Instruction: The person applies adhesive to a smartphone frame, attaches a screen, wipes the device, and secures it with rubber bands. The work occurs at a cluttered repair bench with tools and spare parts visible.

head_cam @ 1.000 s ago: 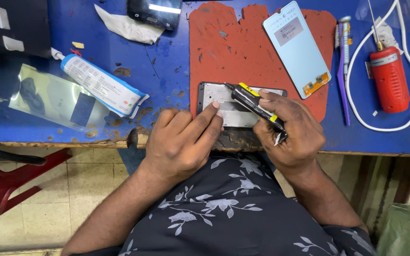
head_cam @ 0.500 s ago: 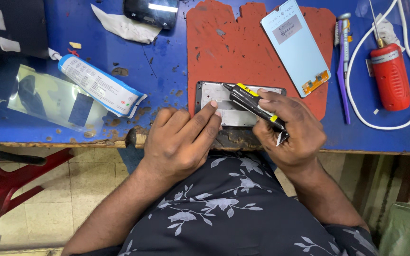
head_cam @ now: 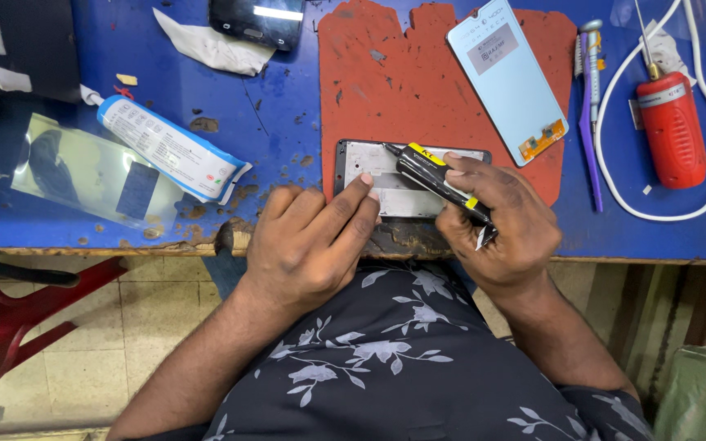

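A grey phone frame [head_cam: 369,159] lies face up at the near edge of a red mat [head_cam: 418,82] on the blue table [head_cam: 288,106]. My left hand [head_cam: 312,241] rests on the frame's lower left part, its index finger pressing down on it. My right hand [head_cam: 500,224] grips a black and yellow tool [head_cam: 431,171], whose tip points at the frame's upper left area. A pale blue phone screen panel [head_cam: 504,77] lies on the mat beyond my right hand.
A white and blue tube [head_cam: 169,151] and a clear plastic sleeve [head_cam: 83,175] lie left. A dark phone [head_cam: 256,18] and crumpled tissue [head_cam: 210,45] sit at the back. Purple tools [head_cam: 592,106], a red cylindrical device [head_cam: 670,126] with white cable lie right. A red stool [head_cam: 10,318] stands below left.
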